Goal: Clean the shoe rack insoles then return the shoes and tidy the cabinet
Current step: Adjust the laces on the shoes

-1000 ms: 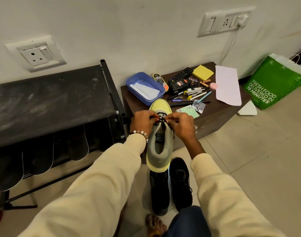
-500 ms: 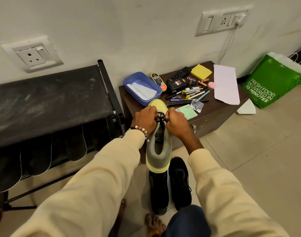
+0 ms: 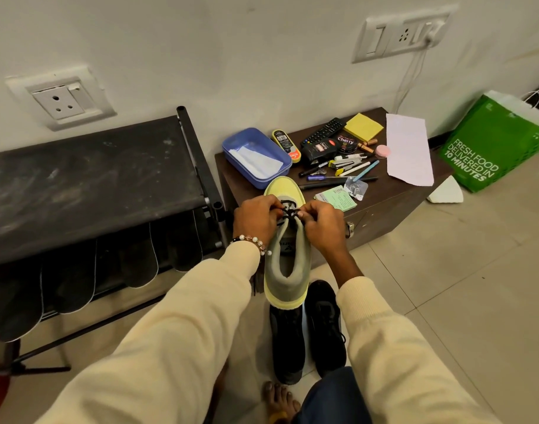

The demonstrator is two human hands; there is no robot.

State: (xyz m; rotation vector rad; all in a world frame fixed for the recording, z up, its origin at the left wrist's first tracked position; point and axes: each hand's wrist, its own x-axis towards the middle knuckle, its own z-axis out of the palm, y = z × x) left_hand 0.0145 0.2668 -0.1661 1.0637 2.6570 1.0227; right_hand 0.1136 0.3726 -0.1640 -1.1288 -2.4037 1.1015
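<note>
Three shoes show: one yellow shoe point(image 3: 286, 270) and two black shoes point(image 3: 305, 338). Two wall sockets point(image 3: 61, 99) are on the wall. There is one blue tray point(image 3: 256, 156), one remote point(image 3: 323, 132) and one green bag point(image 3: 491, 148).

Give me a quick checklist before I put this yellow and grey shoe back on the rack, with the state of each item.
1. Laces finished: cannot tell; the left hand and right hand both pinch the black laces.
2. Shoe supported: ok, held up between both hands above the floor.
3. A hand free to carry it: not ok, both are busy at the laces.
4. Insoles on the shoe rack: they hang along its front edge; clean or not, cannot tell.
5. Other shoes: not ok, the black pair sits on the floor.
6. Cabinet tidy: not ok, pens, tins and papers are scattered on top.
</note>
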